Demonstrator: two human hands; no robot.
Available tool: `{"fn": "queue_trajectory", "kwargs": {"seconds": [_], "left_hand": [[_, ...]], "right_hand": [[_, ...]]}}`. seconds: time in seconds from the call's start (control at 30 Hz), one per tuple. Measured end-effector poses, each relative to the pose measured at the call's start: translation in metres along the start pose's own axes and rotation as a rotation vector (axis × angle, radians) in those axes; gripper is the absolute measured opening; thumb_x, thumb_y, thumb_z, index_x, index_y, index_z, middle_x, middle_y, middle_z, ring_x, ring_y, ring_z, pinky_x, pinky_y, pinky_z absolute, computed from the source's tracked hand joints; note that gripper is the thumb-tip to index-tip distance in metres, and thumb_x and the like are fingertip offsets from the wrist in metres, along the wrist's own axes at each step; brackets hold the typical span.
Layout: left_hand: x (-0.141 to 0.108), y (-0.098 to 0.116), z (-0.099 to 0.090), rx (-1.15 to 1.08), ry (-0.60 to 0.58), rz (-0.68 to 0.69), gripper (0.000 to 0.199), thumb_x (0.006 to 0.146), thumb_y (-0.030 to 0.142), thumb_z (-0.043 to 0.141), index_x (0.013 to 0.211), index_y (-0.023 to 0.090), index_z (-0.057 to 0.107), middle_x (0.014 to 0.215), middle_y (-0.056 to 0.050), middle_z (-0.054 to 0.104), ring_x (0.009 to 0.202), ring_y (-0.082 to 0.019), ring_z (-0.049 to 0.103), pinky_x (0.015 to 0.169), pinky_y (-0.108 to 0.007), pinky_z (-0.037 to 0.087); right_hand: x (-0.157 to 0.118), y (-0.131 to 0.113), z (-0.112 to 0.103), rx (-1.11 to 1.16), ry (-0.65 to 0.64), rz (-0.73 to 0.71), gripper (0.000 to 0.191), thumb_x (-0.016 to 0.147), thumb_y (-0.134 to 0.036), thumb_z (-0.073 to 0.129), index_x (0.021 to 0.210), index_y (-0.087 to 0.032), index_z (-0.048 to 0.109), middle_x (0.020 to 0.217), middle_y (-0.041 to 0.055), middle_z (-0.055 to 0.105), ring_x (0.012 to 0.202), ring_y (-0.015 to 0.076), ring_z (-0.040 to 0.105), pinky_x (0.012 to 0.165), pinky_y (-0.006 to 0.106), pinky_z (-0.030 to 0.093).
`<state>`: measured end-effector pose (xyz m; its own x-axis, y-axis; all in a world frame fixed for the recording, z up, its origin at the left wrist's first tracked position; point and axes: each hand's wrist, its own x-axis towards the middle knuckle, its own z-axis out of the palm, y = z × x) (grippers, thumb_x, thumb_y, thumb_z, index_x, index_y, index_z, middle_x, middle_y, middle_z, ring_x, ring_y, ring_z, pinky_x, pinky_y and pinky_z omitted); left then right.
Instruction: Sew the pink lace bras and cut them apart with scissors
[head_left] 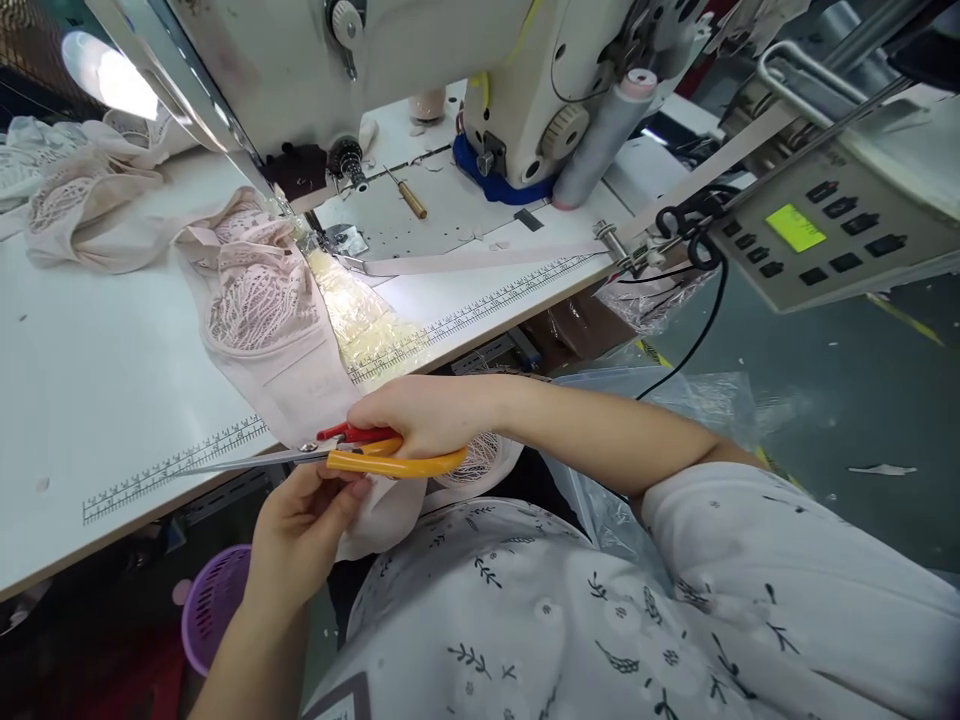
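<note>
Scissors [397, 465] with orange and red handles are held in my right hand [427, 415], its fingers wrapped at the handles. Their long blades point left over the table's front edge and look shut. Just below the blades, my left hand [300, 535] pinches the pale pink fabric of a bra [259, 310] between thumb and fingers. The lace-cupped bra lies from beside the machine's needle area, over the table edge and down onto my lap. A second lace part [480, 460] shows under my right wrist. Exactly where the fabric meets my left fingertips is partly hidden.
The sewing machine [427, 40] stands over the white table [97, 370]. A pale elastic band [480, 260] runs right through a metal guide [619, 245]. Nearby are a wooden-handled tool [411, 198], a thread cone [604, 140], a control box [847, 220], more bras [97, 200] and a purple basket [214, 610].
</note>
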<state>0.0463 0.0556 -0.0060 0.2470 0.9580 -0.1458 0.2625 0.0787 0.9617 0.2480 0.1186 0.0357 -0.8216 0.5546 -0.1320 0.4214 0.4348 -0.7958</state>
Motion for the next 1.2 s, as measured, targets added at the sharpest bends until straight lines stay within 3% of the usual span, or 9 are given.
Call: {"fn": "queue_trajectory", "kwargs": {"seconds": [0.1, 0.3, 0.67, 0.93, 1.1, 1.2], "left_hand": [[0.000, 0.003, 0.003, -0.113, 0.033, -0.082, 0.012, 0.074, 0.028, 0.071, 0.083, 0.021, 0.067, 0.081, 0.000, 0.069, 0.081, -0.015, 0.062, 0.076, -0.026, 0.052], [0.001, 0.006, 0.009, -0.217, 0.106, -0.175, 0.019, 0.067, 0.030, 0.078, 0.080, 0.019, 0.070, 0.082, -0.002, 0.072, 0.083, -0.015, 0.064, 0.079, -0.022, 0.051], [0.000, 0.007, 0.007, -0.220, 0.087, -0.260, 0.034, 0.068, 0.033, 0.079, 0.095, 0.017, 0.069, 0.094, -0.007, 0.073, 0.098, -0.025, 0.064, 0.093, -0.036, 0.048], [0.001, 0.002, 0.005, -0.205, 0.035, -0.287, 0.035, 0.067, 0.037, 0.078, 0.094, 0.016, 0.069, 0.090, -0.008, 0.073, 0.088, -0.024, 0.066, 0.087, -0.036, 0.050], [0.000, 0.001, 0.002, -0.192, 0.004, -0.268, 0.035, 0.072, 0.039, 0.074, 0.101, 0.020, 0.067, 0.094, -0.005, 0.072, 0.089, -0.021, 0.064, 0.078, -0.026, 0.050], [-0.004, -0.002, 0.000, -0.062, -0.115, -0.275, 0.030, 0.074, 0.042, 0.070, 0.092, 0.018, 0.072, 0.083, -0.006, 0.071, 0.074, -0.018, 0.061, 0.067, -0.024, 0.048]], "right_hand": [[0.000, -0.001, -0.001, 0.006, -0.001, -0.017, 0.026, 0.082, -0.022, 0.057, 0.068, -0.019, 0.035, 0.067, -0.0041, 0.044, 0.060, 0.0097, 0.039, 0.056, 0.023, 0.029], [0.002, 0.004, 0.001, -0.017, 0.016, -0.054, 0.028, 0.080, -0.025, 0.060, 0.069, -0.019, 0.035, 0.067, -0.0035, 0.045, 0.061, 0.0108, 0.041, 0.055, 0.024, 0.029], [0.008, 0.002, 0.003, -0.061, -0.006, -0.043, 0.028, 0.079, -0.024, 0.059, 0.068, -0.019, 0.034, 0.066, -0.0035, 0.046, 0.058, 0.0102, 0.040, 0.054, 0.024, 0.030], [0.012, 0.002, 0.006, -0.086, -0.026, -0.034, 0.029, 0.080, -0.026, 0.060, 0.069, -0.019, 0.034, 0.068, -0.0023, 0.048, 0.059, 0.0106, 0.042, 0.054, 0.023, 0.031], [0.009, 0.000, 0.004, -0.080, -0.031, -0.027, 0.028, 0.082, -0.023, 0.059, 0.071, -0.019, 0.033, 0.072, -0.0005, 0.050, 0.059, 0.0100, 0.041, 0.054, 0.023, 0.032], [0.007, -0.003, 0.006, -0.088, -0.047, -0.022, 0.026, 0.082, -0.022, 0.058, 0.072, -0.019, 0.035, 0.073, 0.0007, 0.052, 0.058, 0.0105, 0.042, 0.054, 0.023, 0.032]]}}
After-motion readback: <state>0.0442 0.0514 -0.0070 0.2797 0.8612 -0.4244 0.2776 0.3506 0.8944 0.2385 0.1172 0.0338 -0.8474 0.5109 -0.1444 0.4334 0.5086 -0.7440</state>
